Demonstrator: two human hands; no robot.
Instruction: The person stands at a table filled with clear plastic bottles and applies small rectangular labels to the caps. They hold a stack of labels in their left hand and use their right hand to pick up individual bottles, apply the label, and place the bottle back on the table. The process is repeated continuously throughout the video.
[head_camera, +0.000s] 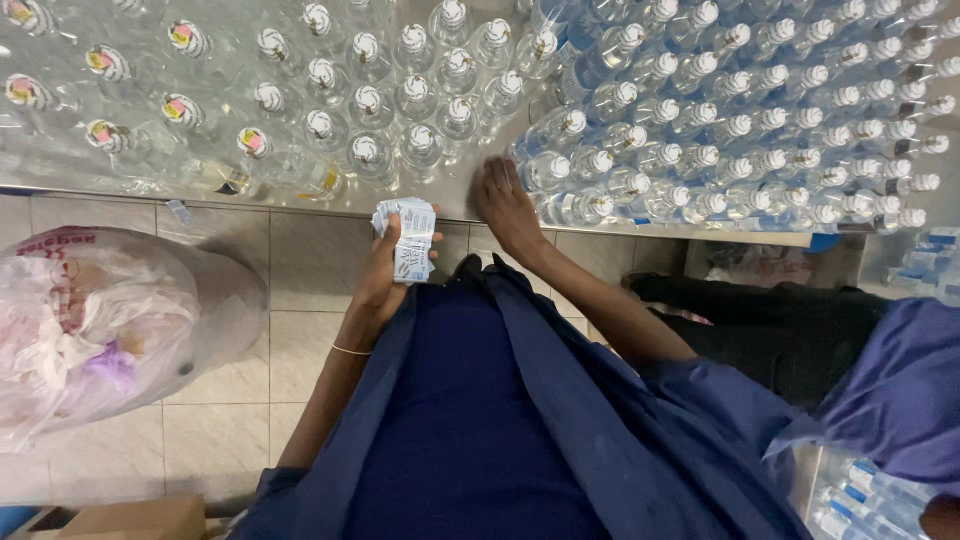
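Left hand (385, 270) clamps a stack of small blue-white labels (408, 238), fanned for easy peeling. Right hand (505, 205), at its 2 o'clock, rests flat and empty on the steel table (455, 195), touching clear capped bottles (640, 150) lying packed at 1–3 o'clock. Plastic waste bag (90, 330) at 9 o'clock.

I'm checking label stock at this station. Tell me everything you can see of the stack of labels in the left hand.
The stack of pale blue-and-white paper labels is a thick, slightly fanned bundle of small rectangular slips with fine print too small to make out. The left hand grips it from below, fingers wrapped around its lower part, holding it roughly upright above the tiled floor, just short of the metal table edge. Nothing else touches it.
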